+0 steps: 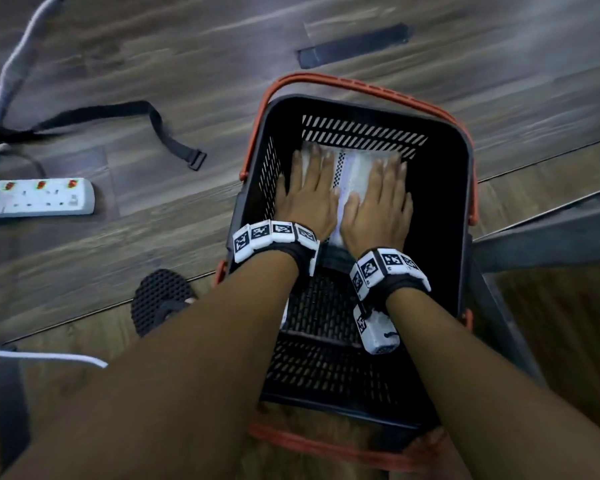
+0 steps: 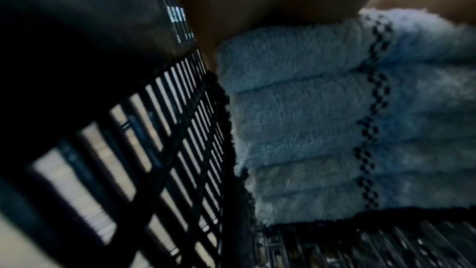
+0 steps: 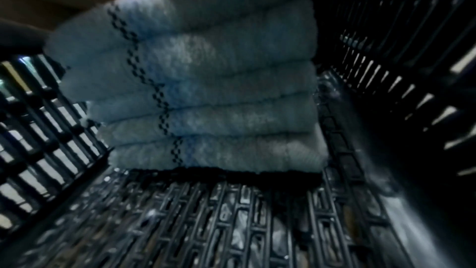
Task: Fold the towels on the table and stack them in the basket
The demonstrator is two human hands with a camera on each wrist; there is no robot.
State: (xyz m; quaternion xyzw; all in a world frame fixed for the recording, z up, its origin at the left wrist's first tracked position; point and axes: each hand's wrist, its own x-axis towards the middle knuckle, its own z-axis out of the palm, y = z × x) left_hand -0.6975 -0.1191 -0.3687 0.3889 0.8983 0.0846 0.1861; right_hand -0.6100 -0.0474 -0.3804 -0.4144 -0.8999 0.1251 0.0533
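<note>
Here, on the left, a power strip (image 1: 37, 197) and a black strap (image 1: 129, 114) are lying on the floor, well apart from the basket (image 1: 461, 161). Inside the basket, the left hand (image 1: 307, 199) is lying flat on the towels (image 1: 352, 174), its fingers (image 1: 309, 161) straight and together, gripping nothing. Just beside it, the right hand (image 1: 378, 206) is pressing down the same way, fingers (image 1: 394, 171) extended and nothing pinched. Both palms are probably spreading weight evenly so that the stack settles square and does not lean. The towels are sitting toward the far wall of the basket, off the tabletop altogether.

The head view is showing only the top towel with its checked stripe, mostly hidden under the hands. The left wrist view is revealing several folded layers piled up (image 2: 296, 119) close to the slatted side wall (image 2: 154, 129). The right wrist view is showing the same pile (image 3: 206, 89) resting on the basket floor (image 3: 231, 221), with free space in front.
</note>
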